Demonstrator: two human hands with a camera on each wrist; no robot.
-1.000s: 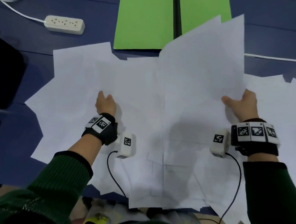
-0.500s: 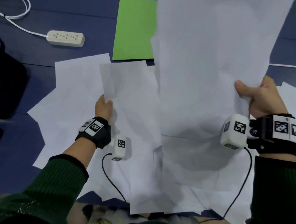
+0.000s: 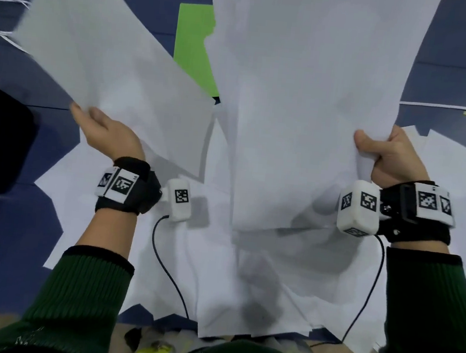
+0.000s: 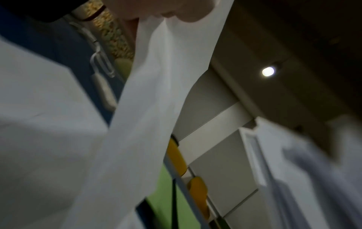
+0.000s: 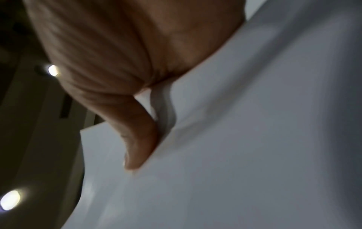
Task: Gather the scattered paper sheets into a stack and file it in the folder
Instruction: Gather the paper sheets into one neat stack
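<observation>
Right hand (image 3: 390, 160) is pinching a raised bunch of sheets (image 3: 303, 112) by the edge, thumb on top, while the left hand (image 3: 108, 133) pinches a single sheet (image 3: 104, 53) at its corner, both held up off the counter (image 3: 16, 226). Prob best to slide the single sheet behind the bunch w/ edges lined up before going for more, bc a corner pinch lets it flop & crease. Rest of the loose sheets (image 3: 440, 173) lie overlapped on the dark blue counter, green folder (image 3: 191, 47) at the far side mostly hidden behind the raised paper, white cable (image 3: 446, 107) off to the right, ceiling spotlights in the wrist views.
</observation>
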